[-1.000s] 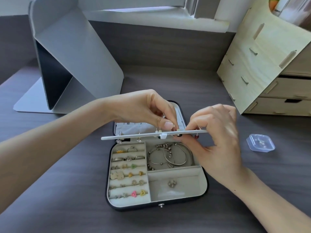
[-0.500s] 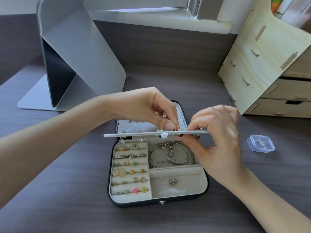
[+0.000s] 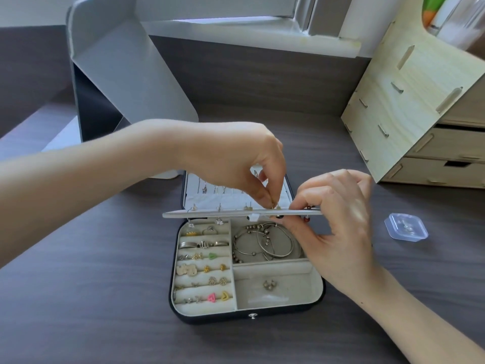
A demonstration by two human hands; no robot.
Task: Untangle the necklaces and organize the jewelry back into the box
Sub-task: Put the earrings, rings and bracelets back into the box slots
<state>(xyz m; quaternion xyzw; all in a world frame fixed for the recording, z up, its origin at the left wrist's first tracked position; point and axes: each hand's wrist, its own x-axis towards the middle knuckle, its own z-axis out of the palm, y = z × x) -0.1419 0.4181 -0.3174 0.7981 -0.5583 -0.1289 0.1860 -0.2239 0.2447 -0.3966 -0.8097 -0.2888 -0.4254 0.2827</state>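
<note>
The thin grey earring panel (image 3: pixel 241 214) is held level over the far half of the open dark rounded jewellery box (image 3: pixel 246 315), which sits near the middle of the dark wood-grain desk (image 3: pixel 105 298). The right hand (image 3: pixel 338 227) pinches the panel's right end. The left hand (image 3: pixel 236 161) pinches a small earring post (image 3: pixel 274 205) on top of the panel. Step in hand, by judgement: seating an earring in the panel. The next move calls for fine alignment of post and hole, then lowering the panel. A small clear plastic case (image 3: pixel 405 227) lies toward the desk's right edge.
</note>
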